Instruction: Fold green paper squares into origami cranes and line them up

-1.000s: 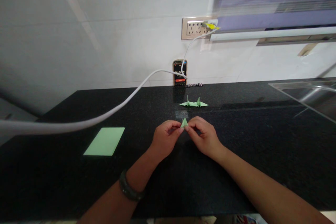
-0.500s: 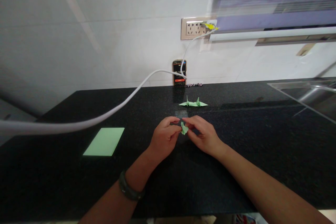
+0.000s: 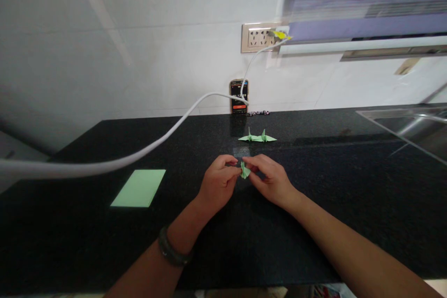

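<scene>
Between my two hands is a small folded piece of light green paper, an origami crane [image 3: 245, 171] by its look, with part of it hidden by my fingers. My left hand [image 3: 219, 181] pinches it from the left with thumb and fingertips. From the right, my right hand [image 3: 270, 177] grips its other side, the index finger near the top. Just beyond my hands, two finished green paper cranes [image 3: 257, 138] stand side by side on the counter, wings touching or overlapping. A stack of green square paper [image 3: 138, 189] lies to the left of my left hand.
The black speckled counter [image 3: 87, 242] runs to a tiled wall. A phone [image 3: 239, 97] showing a timer leans there beside a beaded strand [image 3: 259, 113]. A white cable [image 3: 153, 144] crosses the left side in the air. A sink [image 3: 419, 125] is at right; a socket panel [image 3: 258, 37] is above.
Almost nothing differs. The folded paper between my fingers has turned very slightly, and both hands stay in the same place.
</scene>
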